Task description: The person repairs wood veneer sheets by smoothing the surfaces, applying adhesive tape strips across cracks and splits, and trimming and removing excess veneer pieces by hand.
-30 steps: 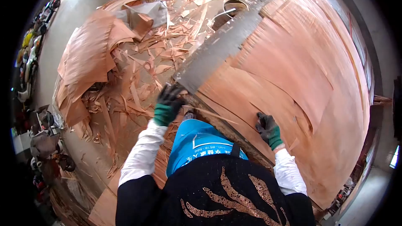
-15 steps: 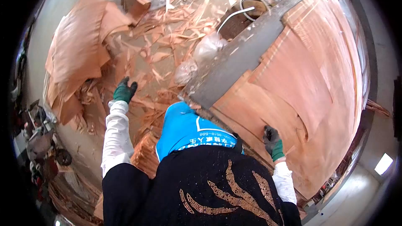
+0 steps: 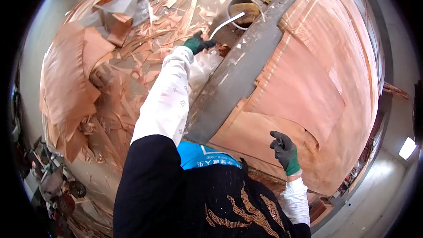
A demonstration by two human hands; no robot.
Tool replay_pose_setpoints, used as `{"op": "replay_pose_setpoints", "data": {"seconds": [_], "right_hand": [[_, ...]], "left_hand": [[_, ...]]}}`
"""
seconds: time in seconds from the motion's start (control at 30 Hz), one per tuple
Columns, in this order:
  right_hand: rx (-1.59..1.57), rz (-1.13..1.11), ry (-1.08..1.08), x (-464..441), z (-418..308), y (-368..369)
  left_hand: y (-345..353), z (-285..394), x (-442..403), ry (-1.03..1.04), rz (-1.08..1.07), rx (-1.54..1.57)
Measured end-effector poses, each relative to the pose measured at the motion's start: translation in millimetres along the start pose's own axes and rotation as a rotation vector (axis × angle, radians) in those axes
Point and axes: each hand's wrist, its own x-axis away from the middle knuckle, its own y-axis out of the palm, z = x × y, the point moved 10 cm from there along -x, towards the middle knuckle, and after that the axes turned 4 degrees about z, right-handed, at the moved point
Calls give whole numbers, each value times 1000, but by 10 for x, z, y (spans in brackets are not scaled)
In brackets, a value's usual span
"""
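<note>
My left hand (image 3: 200,43), in a dark glove with a green cuff, reaches forward over the floor beside the bench. Its fingers are apart, with nothing seen in them. They are near the lower end of a white curved strip (image 3: 227,23) that leans by a round bucket (image 3: 245,13); whether they touch is unclear. A clear plastic bag (image 3: 203,68) lies just below this hand. My right hand (image 3: 285,152), gloved alike, is over the thin reddish wood veneer sheets (image 3: 299,88) on the bench. Its fingers are loosely bent and apart, holding nothing visible.
A grey bench edge strip (image 3: 246,70) runs diagonally beside the veneer. Torn veneer scraps (image 3: 150,39) litter the floor. A bent pile of veneer sheets (image 3: 66,79) stands at the left. A blue apron (image 3: 205,155) covers my front, close to the bench.
My left hand has swung forward and right from near the veneer pile to the white strip. My right hand has shifted slightly, its fingers now more visible. The view has turned a little.
</note>
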Motion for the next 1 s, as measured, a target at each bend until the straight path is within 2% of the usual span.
{"op": "replay_pose_setpoints", "data": {"seconds": [0.03, 0.07, 0.1, 0.2, 0.27, 0.33, 0.4, 0.47, 0.5, 0.53, 0.57, 0.6, 0.67, 0.73, 0.77, 0.8, 0.83, 0.9, 0.97, 1.0], "right_hand": [[44, 1, -62, -90, -200, 39], [87, -2, -121, -180, -345, 64], [-23, -5, -181, -298, -422, 75], [2, 38, -336, -661, -1130, 166], [-262, -12, -319, -998, -1450, 367], [-514, -126, -332, -1368, -1870, 805], [-572, -310, -402, -1550, -2391, 1353], [-649, -572, -429, -1618, -2742, 1928], [-464, -627, -319, -1591, -2754, 2136], [-277, -675, -208, -1548, -2719, 2288], [-620, -860, -193, -1556, -2590, 2535], [-394, -849, -232, -1495, -2561, 2447], [-386, -762, -160, -1563, -2390, 2213], [-464, -563, -71, -1859, -2153, 1951], [-388, -433, -68, -1980, -2088, 1762], [-311, -301, -64, -2075, -2028, 1567], [-439, -215, -164, -2158, -2037, 1429], [-340, -116, -225, -2281, -1990, 1257], [-299, -51, -231, -2339, -1979, 1135], [-325, -73, -202, -2366, -1971, 1118]], "left_hand": [[-7, 140, 12, 67, 32, -175], [59, 174, 43, 48, -105, -58], [34, 87, -7, 22, -55, 172], [-283, 388, 360, -32, -9, 821], [-692, 884, 709, 89, 46, 846], [-1023, 1452, 1022, 188, 14, 975], [-1518, 2110, 1402, 483, 75, 820], [-2198, 2511, 1636, 918, 306, 222], [-2590, 2674, 1861, 943, 506, -124], [-2944, 2634, 1909, 965, 617, -336], [-3372, 2363, 1822, 932, 668, -484], [-3811, 2010, 1691, 871, 695, -620], [-4595, 939, 1350, 694, 670, -834], [-5030, -277, 1159, 513, 646, -899], [-5192, -804, 1134, 307, 674, -888], [-5160, -1286, 1186, 86, 747, -789], [-5055, -1753, 1292, -122, 857, -608], [-4418, -2483, 1538, -360, 1092, -140], [-3501, -2574, 1377, -230, 1107, 225], [-3043, -2270, 1205, -109, 1032, 305]]}}
